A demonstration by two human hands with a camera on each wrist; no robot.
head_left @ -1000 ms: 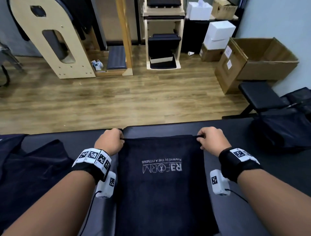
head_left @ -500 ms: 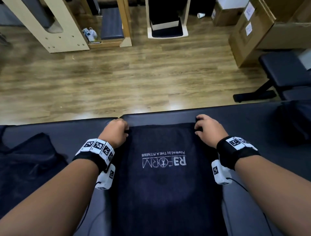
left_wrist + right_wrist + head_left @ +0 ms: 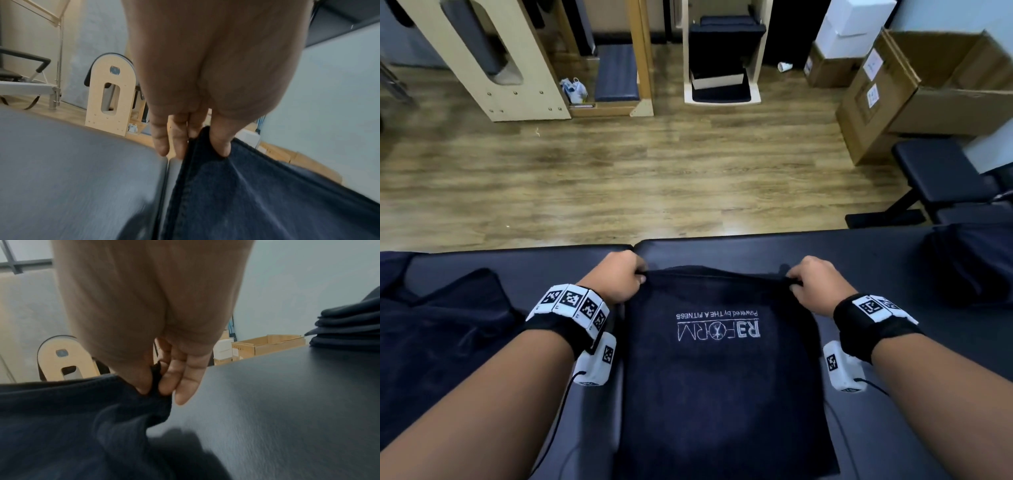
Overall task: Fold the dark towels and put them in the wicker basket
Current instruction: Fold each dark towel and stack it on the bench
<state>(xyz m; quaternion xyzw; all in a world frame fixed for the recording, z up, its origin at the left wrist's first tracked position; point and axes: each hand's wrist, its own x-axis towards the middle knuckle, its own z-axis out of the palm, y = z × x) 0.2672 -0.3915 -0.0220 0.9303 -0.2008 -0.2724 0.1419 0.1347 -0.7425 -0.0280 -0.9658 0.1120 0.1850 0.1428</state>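
Observation:
A dark navy towel (image 3: 719, 387) with a white printed logo lies lengthwise on the black padded table (image 3: 866, 260). My left hand (image 3: 619, 277) pinches its far left corner, thumb on top of the cloth (image 3: 242, 194), fingers under. My right hand (image 3: 813, 282) pinches the far right corner, the cloth (image 3: 78, 415) bunched between thumb and fingers. The far edge is raised a little off the table between both hands. No wicker basket shows in any view.
A heap of loose dark towels (image 3: 441, 329) lies at my left on the table. A stack of folded dark towels (image 3: 349, 327) sits at the far right. Beyond the table edge are wood floor, wooden gym apparatus (image 3: 493, 61), cardboard boxes (image 3: 928, 89) and a black bench (image 3: 935, 174).
Both hands have lifted the towel's far corners off the table and drawn them slightly toward me; the far edge now sags between them. The head view has tilted back up.

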